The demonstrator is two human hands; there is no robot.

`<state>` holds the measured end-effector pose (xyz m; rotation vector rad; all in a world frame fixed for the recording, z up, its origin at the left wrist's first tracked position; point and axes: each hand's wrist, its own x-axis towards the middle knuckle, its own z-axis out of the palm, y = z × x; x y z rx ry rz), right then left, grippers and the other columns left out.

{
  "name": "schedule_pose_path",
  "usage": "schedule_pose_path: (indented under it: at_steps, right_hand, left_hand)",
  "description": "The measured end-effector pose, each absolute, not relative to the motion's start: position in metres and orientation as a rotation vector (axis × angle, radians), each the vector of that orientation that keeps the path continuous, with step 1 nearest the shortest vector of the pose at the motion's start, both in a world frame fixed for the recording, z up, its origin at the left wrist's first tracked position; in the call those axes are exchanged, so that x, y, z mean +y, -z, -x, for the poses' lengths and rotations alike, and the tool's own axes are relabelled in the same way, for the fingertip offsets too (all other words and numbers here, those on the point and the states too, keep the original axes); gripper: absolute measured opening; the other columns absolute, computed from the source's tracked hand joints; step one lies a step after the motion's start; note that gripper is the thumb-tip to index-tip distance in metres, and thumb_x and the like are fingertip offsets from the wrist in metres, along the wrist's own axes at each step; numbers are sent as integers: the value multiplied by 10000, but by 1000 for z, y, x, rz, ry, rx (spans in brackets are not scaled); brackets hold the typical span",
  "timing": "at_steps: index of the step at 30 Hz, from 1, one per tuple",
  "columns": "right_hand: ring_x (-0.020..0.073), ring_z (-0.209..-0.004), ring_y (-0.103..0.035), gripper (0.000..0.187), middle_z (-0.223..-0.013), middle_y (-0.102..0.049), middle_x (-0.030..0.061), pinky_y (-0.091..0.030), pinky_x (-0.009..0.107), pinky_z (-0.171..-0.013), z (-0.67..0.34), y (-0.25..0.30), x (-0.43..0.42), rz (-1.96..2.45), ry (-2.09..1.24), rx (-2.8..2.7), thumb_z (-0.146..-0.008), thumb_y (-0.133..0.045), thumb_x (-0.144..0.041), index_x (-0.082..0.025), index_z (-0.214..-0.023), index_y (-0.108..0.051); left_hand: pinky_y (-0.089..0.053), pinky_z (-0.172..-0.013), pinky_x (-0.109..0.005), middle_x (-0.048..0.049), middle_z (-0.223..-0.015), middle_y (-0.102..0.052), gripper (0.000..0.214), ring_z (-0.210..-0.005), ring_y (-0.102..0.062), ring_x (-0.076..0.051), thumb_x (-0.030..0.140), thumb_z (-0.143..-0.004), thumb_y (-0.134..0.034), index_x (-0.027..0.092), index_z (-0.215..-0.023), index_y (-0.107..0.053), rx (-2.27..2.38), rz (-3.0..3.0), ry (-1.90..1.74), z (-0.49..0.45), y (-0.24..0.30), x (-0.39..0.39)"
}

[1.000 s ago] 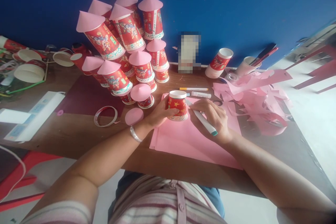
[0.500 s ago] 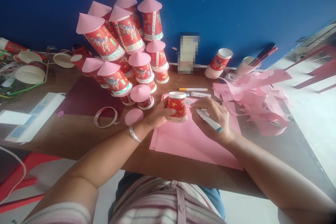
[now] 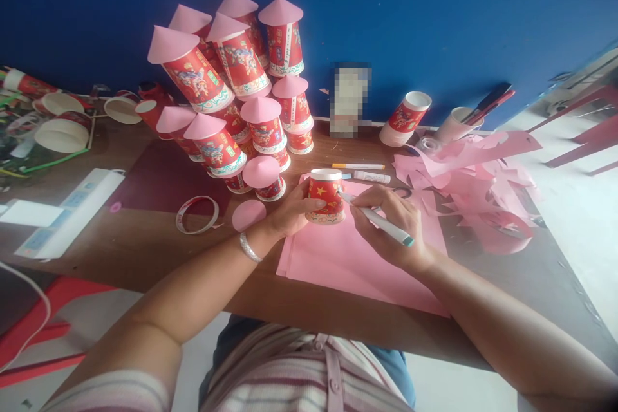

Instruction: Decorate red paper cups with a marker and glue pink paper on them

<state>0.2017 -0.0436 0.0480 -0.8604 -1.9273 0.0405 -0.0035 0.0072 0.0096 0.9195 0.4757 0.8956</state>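
My left hand point(image 3: 295, 211) grips a red paper cup point(image 3: 327, 205) from its left side, thumb across the front. The cup has yellow stars, a white rim at the top and a decorated pale band at the bottom. My right hand point(image 3: 393, 222) is closed around a white marker point(image 3: 386, 225) with a green end pointing back toward me. Its tip is at the cup's right side; whether it touches cannot be made out. Beneath both hands lie pink paper sheets point(image 3: 360, 273). Just beyond them are a yellow-and-white marker point(image 3: 360, 167) and a whitish marker point(image 3: 371, 177).
Stacked red cups with pink paper cones point(image 3: 193, 77) stand at the back left. Pink paper scraps point(image 3: 483, 193) heap on the right, beside a pen holder point(image 3: 456, 123). A cut cup ring point(image 3: 196, 214) and a power strip point(image 3: 70, 214) lie left.
My right hand has turned the marker so its tip is at the cup's right side. The left hand keeps its hold on the cup. The view has shifted slightly.
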Motion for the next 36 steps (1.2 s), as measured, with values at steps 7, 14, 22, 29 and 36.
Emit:
schedule_pose_path:
  at_steps: [7, 14, 22, 29, 36]
  right_hand:
    - [124, -579, -642, 170, -739, -685, -43, -488, 243, -531, -201, -46, -46, 866, -24, -1923, -958, -619, -84, -253, -950, -603]
    - [135, -634, -678, 220, -791, -698, -23, -543, 249, -581, -198, -46, -50, 749, 124, -1972, -955, -669, -55, -241, -1048, -596]
    - [162, -667, -671, 287, -848, -724, 25, -569, 283, -607, -193, -39, -52, 669, 293, -2088, -928, -715, -40, -198, -1152, -628]
    - [167, -690, -678, 272, -865, -727, 25, -570, 290, -622, -194, -38, -51, 702, 309, -2090, -954, -685, -45, -207, -1164, -630]
    - [168, -712, -683, 202, -845, -706, 34, -562, 286, -639, -193, -45, -51, 718, 319, -2120, -978, -680, -44, -180, -1115, -618]
  left_hand:
    - [-587, -829, -342, -67, -992, -755, 476, -896, -721, -202, 374, -717, -942, 177, -1111, -760, 465, -952, -907, 4, -5, 9]
    - [-563, -853, -349, -67, -1024, -717, 515, -927, -682, -201, 401, -745, -907, 169, -1147, -684, 546, -1058, -924, 5, 3, 11]
    - [-530, -902, -364, -42, -1053, -601, 561, -1009, -600, -224, 355, -707, -916, 180, -1143, -608, 867, -1369, -992, 2, -4, 1]
    - [-548, -846, -348, -50, -1070, -643, 658, -991, -620, -230, 468, -720, -941, 201, -1175, -548, 796, -1386, -964, -1, -5, 0]
    - [-553, -874, -354, -60, -1105, -661, 732, -1036, -638, -246, 489, -696, -978, 203, -1206, -537, 804, -1390, -955, -1, -5, 0]
